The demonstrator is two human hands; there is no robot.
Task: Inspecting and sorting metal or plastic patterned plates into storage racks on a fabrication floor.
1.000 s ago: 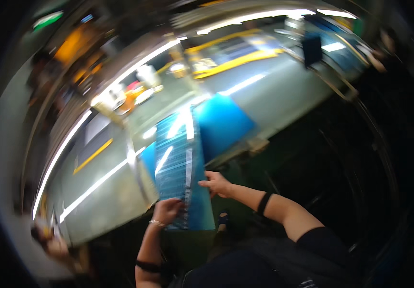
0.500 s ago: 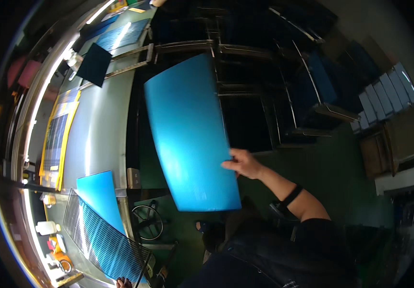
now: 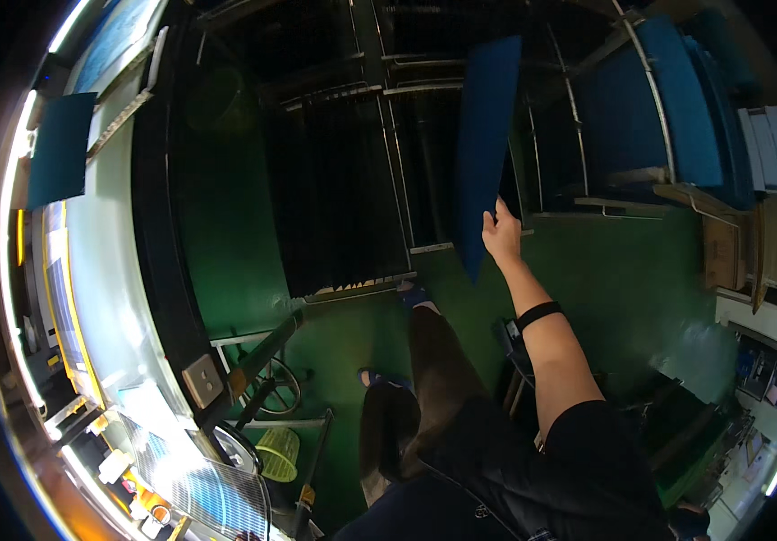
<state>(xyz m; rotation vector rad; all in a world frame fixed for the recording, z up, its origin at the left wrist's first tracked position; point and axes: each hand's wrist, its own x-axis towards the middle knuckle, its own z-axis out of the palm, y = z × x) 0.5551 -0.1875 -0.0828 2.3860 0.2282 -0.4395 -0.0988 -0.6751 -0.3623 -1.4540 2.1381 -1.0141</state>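
My right hand (image 3: 502, 236) pinches the long side of a thin blue sheet (image 3: 487, 153) near its lower end. The sheet stands nearly on edge in front of a metal rack. At the lower left, a see-through gridded panel (image 3: 203, 482) is tilted over the workbench. Only dark fingertips of my left hand (image 3: 248, 536) show at the picture's lower edge, closed on the panel's rim; the rest is cut off.
Dark metal racks (image 3: 379, 90) stand ahead, with several blue sheets (image 3: 677, 108) at the right. A long pale workbench (image 3: 104, 270) runs along the left, with a dark sheet (image 3: 62, 149) above it. A green basket (image 3: 278, 453) and a handwheel (image 3: 275, 388) are below the bench.
My right hand has carried the blue sheet right and away, turning it from broadside to nearly edge-on. The view has swung right, toward the racks. The gridded panel stays at the lower left.
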